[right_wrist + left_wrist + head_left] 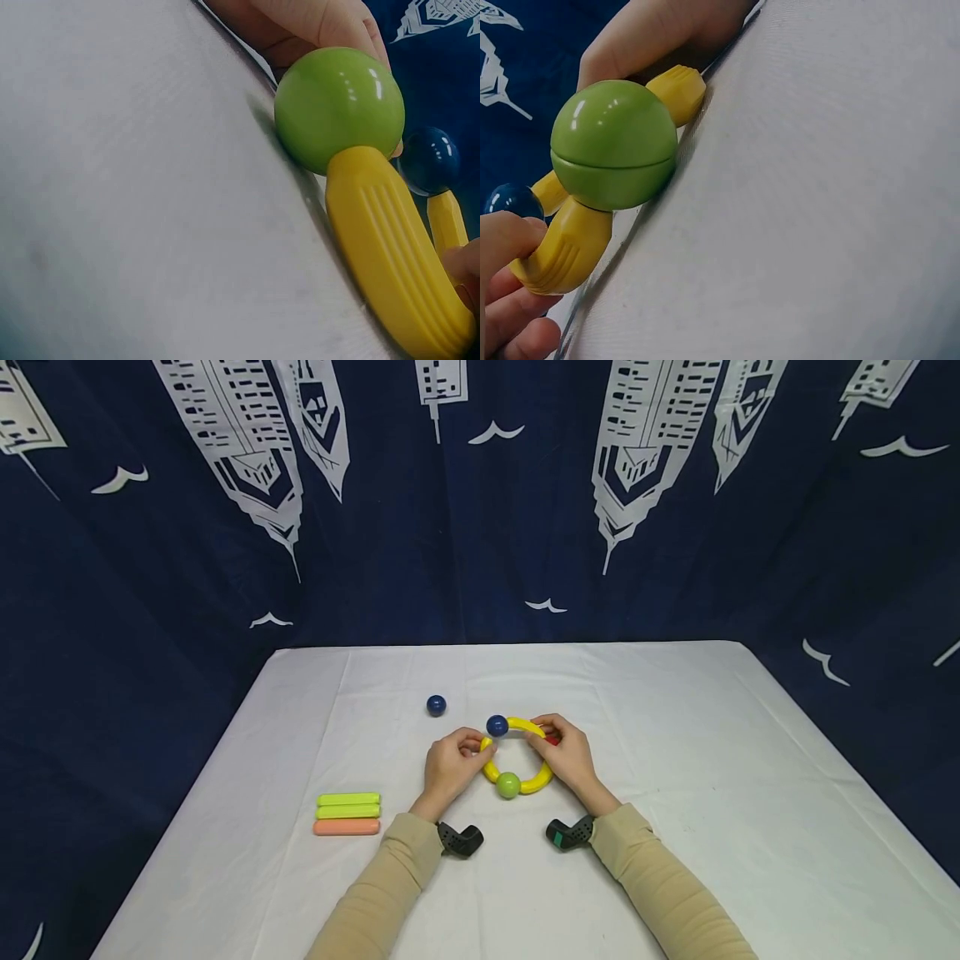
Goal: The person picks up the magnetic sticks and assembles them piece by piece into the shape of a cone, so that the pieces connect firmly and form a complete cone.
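Note:
A ring of curved yellow rods and coloured balls stands near the table's middle. My left hand (pixel 450 764) pinches the left yellow rod (pixel 574 251) between thumb and fingers. On the ring's other side my right hand (pixel 568 755) grips it around a red ball (pixel 552 740), which the fingers partly cover. A green ball (pixel 508 785) joins the left rod to the lower right yellow rod (pixel 397 255). At the far side a blue ball (pixel 497 726) adjoins the upper yellow rod (pixel 524 724). Whether the left rod touches this blue ball, I cannot tell.
Another blue ball (pixel 436 705) lies loose behind my left hand. To the left, two lime-green sticks (pixel 348 805) and an orange stick (pixel 347 827) lie side by side. A white cloth covers the table (pixel 712 760); a dark blue printed curtain (pixel 465 543) hangs behind it.

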`<state>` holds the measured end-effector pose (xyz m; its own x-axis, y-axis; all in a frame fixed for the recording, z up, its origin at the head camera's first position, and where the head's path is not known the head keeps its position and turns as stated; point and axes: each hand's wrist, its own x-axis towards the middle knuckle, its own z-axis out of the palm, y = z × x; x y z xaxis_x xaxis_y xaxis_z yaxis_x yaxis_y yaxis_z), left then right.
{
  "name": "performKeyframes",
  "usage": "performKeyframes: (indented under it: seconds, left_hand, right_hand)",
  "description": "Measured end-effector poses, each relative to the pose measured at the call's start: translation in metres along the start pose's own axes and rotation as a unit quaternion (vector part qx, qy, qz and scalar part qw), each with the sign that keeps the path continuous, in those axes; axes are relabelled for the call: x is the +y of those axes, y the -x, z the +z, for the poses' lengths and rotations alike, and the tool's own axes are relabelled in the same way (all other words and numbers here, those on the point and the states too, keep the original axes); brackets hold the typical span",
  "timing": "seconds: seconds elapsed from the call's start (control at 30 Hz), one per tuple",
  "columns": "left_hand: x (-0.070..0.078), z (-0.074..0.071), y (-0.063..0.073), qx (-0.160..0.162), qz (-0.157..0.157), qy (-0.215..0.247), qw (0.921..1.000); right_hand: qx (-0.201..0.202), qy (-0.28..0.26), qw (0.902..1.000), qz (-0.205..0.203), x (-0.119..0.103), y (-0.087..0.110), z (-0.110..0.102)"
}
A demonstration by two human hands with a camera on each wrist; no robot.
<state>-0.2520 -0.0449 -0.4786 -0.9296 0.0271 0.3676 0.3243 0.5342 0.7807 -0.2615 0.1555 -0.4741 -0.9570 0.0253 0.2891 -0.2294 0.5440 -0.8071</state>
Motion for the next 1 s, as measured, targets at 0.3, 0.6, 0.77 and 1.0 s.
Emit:
performKeyframes:
  seconds: [0.3,0.6,0.77,1.0]
  left_hand:
    - [-0.0012,-0.0003,-0.0006,0.003,0.023,0.023,0.9995]
    - [-0.0029,0.0014,-0.0014,-0.02,0.039,0.052,0.9977]
    - [-0.0021,0.002,-0.0013,-0.031,0.022,0.084,0.9958]
    - [-0.0008,0.002,-0.0021,-0.001,0.004,0.103,0.9947]
  right_hand:
    - [-0.006,-0.038,0.9992,-0.013,-0.0029,0.0006,-0.0013]
    - [-0.031,-0.013,0.9994,-0.003,-0.0023,0.0008,-0.0027]
    - [-0.028,0.013,0.9995,-0.002,-0.0048,0.0025,-0.0028]
    - [-0.024,0.038,0.999,0.001,-0.0075,0.0031,-0.0038]
